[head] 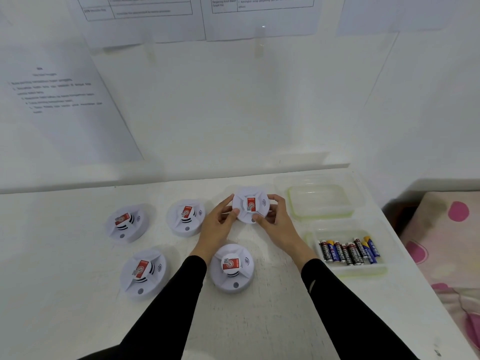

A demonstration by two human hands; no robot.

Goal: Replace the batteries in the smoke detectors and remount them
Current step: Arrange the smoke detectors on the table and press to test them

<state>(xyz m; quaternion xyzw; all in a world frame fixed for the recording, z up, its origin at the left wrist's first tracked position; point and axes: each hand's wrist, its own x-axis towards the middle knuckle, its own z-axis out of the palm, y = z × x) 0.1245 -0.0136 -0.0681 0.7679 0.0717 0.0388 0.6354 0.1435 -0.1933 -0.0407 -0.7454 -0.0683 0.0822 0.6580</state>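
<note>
Several round white smoke detectors with red labels are on the white table. One detector [250, 207] is held between both hands, tilted toward me. My left hand [218, 224] grips its left edge with thumb and fingers. My right hand [275, 220] grips its right edge. Other detectors lie at the far left [127, 222], middle back [185, 216], near left [142, 272] and near centre [232, 267]. A clear tray [358, 268] at the right holds several AA batteries [349, 250].
An empty clear plastic container [320, 201] stands behind the battery tray. Printed sheets [59, 100] hang on the white wall behind the table. A pink-patterned bed cover [446, 250] lies past the table's right edge.
</note>
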